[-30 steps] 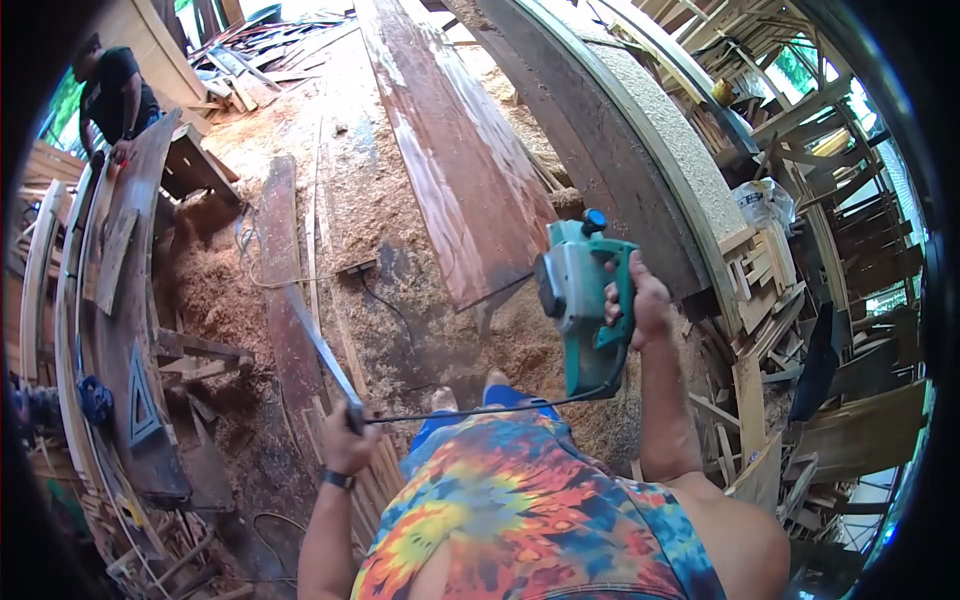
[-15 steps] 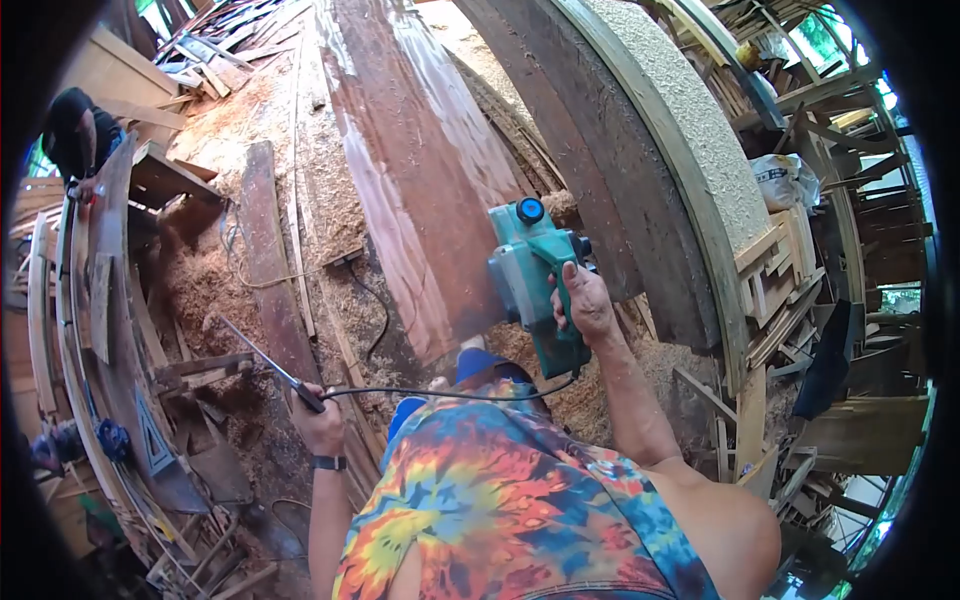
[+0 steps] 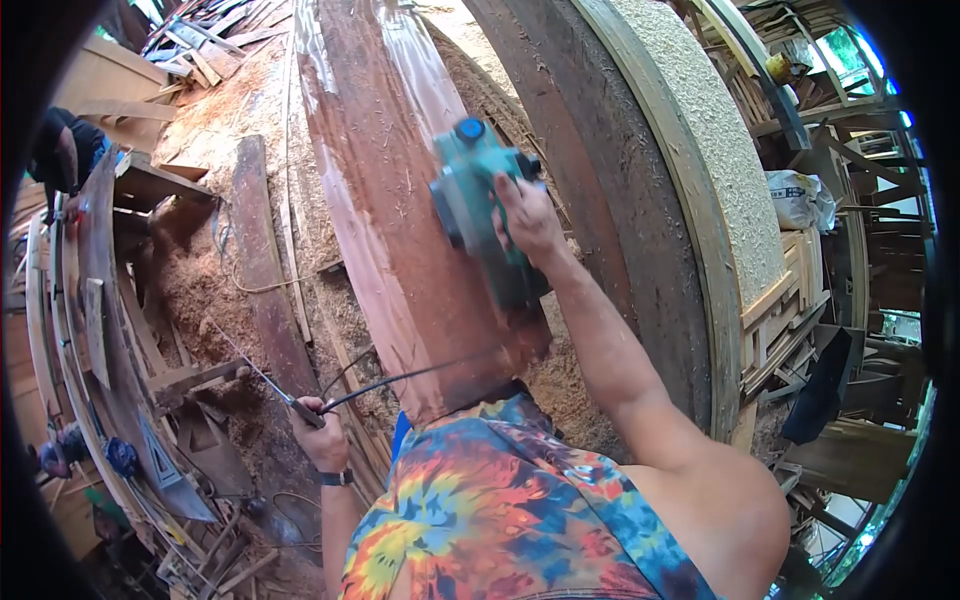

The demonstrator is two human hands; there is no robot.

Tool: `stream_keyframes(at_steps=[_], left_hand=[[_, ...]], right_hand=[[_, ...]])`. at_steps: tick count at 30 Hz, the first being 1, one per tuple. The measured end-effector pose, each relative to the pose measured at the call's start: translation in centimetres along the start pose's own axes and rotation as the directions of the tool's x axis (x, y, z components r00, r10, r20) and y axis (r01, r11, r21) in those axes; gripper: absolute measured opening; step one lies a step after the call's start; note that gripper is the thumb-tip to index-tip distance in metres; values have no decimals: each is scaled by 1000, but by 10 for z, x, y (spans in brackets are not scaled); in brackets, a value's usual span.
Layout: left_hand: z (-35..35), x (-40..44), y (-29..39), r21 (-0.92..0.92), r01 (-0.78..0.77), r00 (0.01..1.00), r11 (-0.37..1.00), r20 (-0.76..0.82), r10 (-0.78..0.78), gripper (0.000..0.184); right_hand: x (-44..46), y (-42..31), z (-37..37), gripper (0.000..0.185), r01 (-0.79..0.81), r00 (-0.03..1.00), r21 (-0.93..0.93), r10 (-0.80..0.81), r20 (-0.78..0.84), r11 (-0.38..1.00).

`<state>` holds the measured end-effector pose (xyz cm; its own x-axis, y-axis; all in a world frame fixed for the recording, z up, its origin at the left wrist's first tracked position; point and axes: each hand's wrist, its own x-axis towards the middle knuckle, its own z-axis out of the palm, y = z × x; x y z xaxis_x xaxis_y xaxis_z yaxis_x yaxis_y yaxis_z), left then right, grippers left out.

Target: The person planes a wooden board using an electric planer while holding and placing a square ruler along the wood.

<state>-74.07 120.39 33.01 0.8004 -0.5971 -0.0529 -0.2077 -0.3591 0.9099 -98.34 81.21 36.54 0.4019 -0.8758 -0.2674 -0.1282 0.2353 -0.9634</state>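
My right hand [image 3: 528, 218] is wrapped round the handle of a green electric planer [image 3: 475, 200], slightly blurred, over the right side of a long reddish-brown plank [image 3: 385, 215]. Whether its base touches the wood cannot be made out. At the lower left, my left hand [image 3: 322, 438] is closed round the dark handle of a long thin metal tool [image 3: 262, 375], its tip pointing up and left. A black power cord [image 3: 400, 377] runs between my left hand and the rear of the planer.
Dark thick boards [image 3: 640, 190] lie to the right, beside a surface covered with pale shavings [image 3: 700, 130]. A white sack [image 3: 800, 200] sits beyond. At left, a co-worker [image 3: 65, 150] bends near curved boards. Sawdust and scrap wood cover the ground.
The planer in my right hand has moved left and up over the plank. My left hand has dropped slightly with the thin tool. The co-worker shows nearer the left edge.
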Motion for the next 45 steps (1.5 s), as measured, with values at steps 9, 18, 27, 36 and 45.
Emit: stream_keyframes(at_steps=[9,18,27,36,45], left_hand=[[30,-3,35,-40,109,994,993,13,-108,22],[22,-48,28,-147,269,953,952,181,-241,28],[-125,-17,-30,14,173,984,985,-42,-172,22],[-219,149,-91,66,-59,998,996,4,58,27],[-164,263,-87,16,-231,945,973,244,220,27]], right_hand=[[234,-67,47,55,149,989,-2,-149,-13,989],[345,-85,70,55,130,991,29,-130,-30,991],[229,-26,14,56,-8,999,44,6,51,999],[-75,9,-1,65,-113,980,-40,105,-168,993],[-179,37,2,77,-137,950,-21,125,-286,990]])
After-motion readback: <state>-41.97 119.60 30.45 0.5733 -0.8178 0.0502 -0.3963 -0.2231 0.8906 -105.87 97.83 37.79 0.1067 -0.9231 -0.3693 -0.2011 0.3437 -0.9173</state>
